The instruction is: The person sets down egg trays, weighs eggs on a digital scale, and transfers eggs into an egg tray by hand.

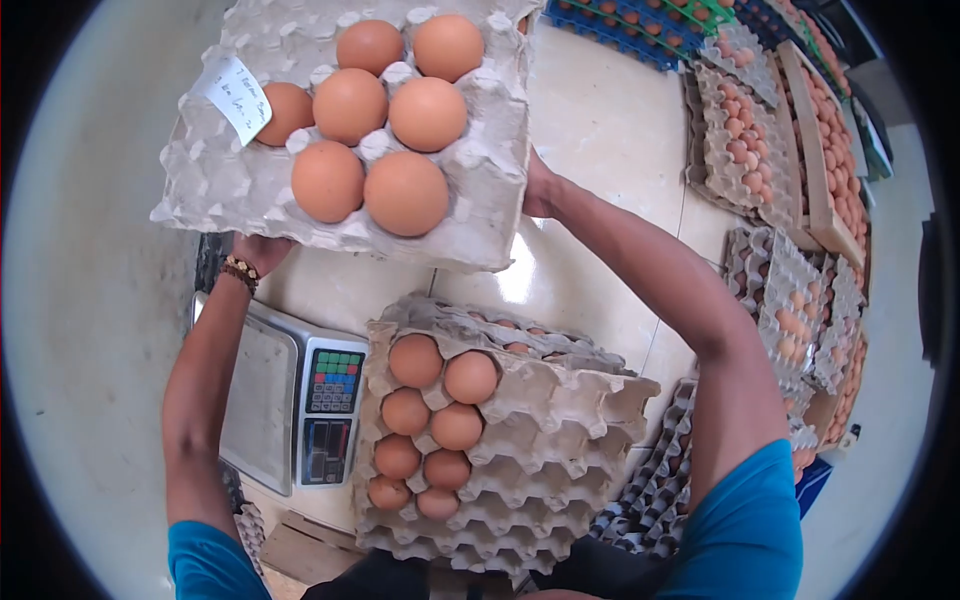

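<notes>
Both my hands carry a grey cardboard egg tray with several brown eggs in its middle and right cups. A slip of paper with handwriting stands among the cups on its left. My left hand grips the near left edge, its fingers mostly hidden beneath. At the right side, my right hand holds the edge, fingers partly out of sight behind the tray. Closer to my body lies another egg tray, with two columns of eggs on its left.
A digital scale with a metal pan stands left of the near tray. Along the right are egg trays and a wooden crate of eggs. Blue plastic trays sit at the back on the tiled floor.
</notes>
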`<state>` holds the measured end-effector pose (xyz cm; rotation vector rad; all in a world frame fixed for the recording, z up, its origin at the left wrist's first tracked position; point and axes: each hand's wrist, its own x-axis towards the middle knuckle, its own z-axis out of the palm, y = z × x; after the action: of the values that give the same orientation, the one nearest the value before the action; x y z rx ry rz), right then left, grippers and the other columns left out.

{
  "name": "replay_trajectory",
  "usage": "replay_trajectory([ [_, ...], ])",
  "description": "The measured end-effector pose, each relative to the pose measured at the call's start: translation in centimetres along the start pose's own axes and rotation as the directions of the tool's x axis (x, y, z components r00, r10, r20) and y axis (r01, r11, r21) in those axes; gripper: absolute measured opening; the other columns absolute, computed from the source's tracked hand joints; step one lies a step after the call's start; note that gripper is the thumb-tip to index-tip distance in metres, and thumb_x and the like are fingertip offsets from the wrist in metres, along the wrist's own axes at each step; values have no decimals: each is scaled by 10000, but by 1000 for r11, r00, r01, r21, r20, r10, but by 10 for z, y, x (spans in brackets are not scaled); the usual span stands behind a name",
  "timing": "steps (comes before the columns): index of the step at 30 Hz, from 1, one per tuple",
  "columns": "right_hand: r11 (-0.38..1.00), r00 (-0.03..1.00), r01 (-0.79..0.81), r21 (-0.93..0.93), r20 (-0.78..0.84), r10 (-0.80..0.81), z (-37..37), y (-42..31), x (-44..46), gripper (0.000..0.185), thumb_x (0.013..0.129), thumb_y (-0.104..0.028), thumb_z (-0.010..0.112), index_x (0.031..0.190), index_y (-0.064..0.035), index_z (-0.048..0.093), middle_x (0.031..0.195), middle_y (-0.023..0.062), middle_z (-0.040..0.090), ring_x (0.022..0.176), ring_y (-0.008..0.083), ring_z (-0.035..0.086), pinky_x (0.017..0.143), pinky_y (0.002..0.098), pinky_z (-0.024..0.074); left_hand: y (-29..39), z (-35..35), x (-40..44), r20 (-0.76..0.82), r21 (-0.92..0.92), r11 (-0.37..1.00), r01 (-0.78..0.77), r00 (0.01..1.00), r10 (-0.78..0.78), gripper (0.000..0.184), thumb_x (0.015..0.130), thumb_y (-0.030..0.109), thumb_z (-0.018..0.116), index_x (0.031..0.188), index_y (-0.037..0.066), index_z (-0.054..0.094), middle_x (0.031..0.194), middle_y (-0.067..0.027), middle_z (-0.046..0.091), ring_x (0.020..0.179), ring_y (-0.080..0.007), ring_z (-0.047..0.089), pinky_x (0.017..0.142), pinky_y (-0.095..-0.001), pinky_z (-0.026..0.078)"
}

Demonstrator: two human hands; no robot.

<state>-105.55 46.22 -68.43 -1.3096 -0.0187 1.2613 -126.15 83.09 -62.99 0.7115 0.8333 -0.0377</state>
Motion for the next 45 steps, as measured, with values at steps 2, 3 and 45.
replay_trajectory([
  [2,999,1000,2,-33,-21,-3,-4,-2,-19,1170,695,-921,74,1478,-111,389,1355,169,492,1089,309,519,937,480,442,-8,-12,9,93,38,998,40,995,-44,713,952,618,354,1475,133,366,1507,-77,407,1361,-293,404,1131,-495,314],
  [3,1000,1000,-4,-24,-28,4,-5,-3,-30,1174,692,-922,71,1478,-110,389,1353,169,493,1082,307,521,933,477,444,-12,-7,5,132,51,997,54,989,-60,700,954,604,372,1472,133,372,1497,-76,422,1355,-288,411,1124,-485,326],
  [45,936,832,197,293,-555,-1,-98,66,-352,925,874,-782,188,1438,-85,414,1340,186,526,1171,313,536,1001,470,433,-147,171,-22,489,863,443,-243,626,-608,638,989,522,428,1470,105,382,1491,-86,420,1350,-224,415,1148,-401,295],
])
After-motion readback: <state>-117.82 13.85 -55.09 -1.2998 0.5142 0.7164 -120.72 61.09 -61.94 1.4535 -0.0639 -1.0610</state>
